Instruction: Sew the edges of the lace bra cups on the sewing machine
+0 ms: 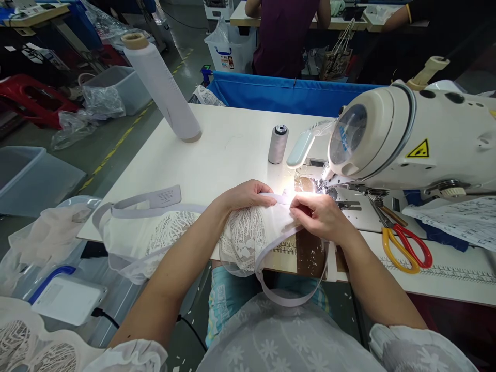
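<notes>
A white lace bra (244, 237) with pale lilac edging lies across the front of the table, partly beneath my left forearm. My left hand (246, 196) pinches its upper edging strip between thumb and fingers. Just to the right, my right hand (318, 214) has its fingertips closed on the same edge, close to the lit needle area of the sewing machine (372, 134). A strap loop (289, 299) hangs over the table edge towards my lap. The bra's far end, with a printed lilac tab (165, 197), rests to the left.
A small thread spool (278, 144) and a tall thread cone (165, 93) stand on the table (225, 144). Scissors (406, 248) lie right of my right hand. A blue fabric trough (279, 93) runs behind; plastic bins (34, 178) stand left. Another person (284, 36) sits beyond.
</notes>
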The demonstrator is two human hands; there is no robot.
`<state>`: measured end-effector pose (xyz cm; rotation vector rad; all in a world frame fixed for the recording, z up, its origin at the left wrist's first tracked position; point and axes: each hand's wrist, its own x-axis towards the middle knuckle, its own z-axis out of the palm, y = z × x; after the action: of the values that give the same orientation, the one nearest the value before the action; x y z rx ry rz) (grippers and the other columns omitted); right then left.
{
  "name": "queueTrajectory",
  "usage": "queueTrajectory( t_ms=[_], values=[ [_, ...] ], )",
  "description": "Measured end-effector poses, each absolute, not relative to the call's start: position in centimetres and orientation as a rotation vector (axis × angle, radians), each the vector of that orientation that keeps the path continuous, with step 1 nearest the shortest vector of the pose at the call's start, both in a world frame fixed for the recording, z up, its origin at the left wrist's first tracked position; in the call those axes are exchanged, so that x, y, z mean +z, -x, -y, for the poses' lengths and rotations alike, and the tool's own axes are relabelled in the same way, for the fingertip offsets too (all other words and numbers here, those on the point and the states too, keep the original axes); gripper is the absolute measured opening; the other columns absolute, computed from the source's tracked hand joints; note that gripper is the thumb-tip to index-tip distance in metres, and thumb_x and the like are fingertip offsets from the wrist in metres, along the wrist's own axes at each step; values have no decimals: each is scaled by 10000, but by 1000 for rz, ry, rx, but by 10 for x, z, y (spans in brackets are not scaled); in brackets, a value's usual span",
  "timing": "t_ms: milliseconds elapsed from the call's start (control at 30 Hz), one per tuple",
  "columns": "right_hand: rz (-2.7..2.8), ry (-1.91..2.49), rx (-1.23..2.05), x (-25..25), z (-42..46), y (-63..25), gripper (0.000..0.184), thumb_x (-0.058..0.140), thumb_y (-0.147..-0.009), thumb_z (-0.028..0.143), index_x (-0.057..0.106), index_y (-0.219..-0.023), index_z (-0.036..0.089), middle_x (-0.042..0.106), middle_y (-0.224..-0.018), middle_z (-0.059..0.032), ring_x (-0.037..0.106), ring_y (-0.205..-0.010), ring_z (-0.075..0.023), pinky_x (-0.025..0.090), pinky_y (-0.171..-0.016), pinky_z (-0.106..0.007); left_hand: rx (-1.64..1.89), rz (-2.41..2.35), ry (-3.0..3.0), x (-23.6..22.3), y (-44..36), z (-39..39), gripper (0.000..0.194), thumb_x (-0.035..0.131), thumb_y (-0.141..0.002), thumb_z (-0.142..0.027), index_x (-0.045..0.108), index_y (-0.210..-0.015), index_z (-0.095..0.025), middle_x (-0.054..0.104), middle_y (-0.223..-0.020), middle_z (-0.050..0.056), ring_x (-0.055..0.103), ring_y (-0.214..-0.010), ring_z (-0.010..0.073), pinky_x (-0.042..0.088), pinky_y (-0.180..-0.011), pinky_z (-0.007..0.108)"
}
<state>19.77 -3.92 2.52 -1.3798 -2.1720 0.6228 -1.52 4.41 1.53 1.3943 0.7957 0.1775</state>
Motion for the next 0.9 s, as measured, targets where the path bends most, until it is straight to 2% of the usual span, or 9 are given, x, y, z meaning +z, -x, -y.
queueTrajectory(
  t_ms=[200,400,700,900],
  values=[
    [2198,1359,599,23,39,-194,123,503,-809,178,562,-701,182,497,-589,22,419,-553,-100,307,-544,-251,195,-743,-1468,15,12,-45,228,641,-762,-366,626,-725,-142,515,-663,-8,425,-577,79,311,-535,220],
    [2187,1339,584,21,38,-191,131,508,-814,189,555,-691,184,487,-580,26,409,-546,-100,303,-538,-244,185,-780,-1482,18,13,-44,296,736,-685,-387,577,-626,-144,416,-576,-37,348,-518,64,226,-483,220],
    [2152,1342,557,21,38,-191,140,499,-816,173,557,-688,180,489,-591,23,415,-551,-97,312,-542,-246,168,-754,-1406,19,14,-43,211,688,-737,-293,592,-641,-132,466,-598,-26,392,-521,51,283,-480,197],
    [2151,1362,517,23,39,-193,145,490,-814,176,536,-677,182,485,-588,19,410,-538,-103,297,-530,-251,169,-784,-1389,20,13,-42,178,684,-722,-266,597,-647,-131,506,-597,-15,428,-508,59,311,-467,197]
  ],
)
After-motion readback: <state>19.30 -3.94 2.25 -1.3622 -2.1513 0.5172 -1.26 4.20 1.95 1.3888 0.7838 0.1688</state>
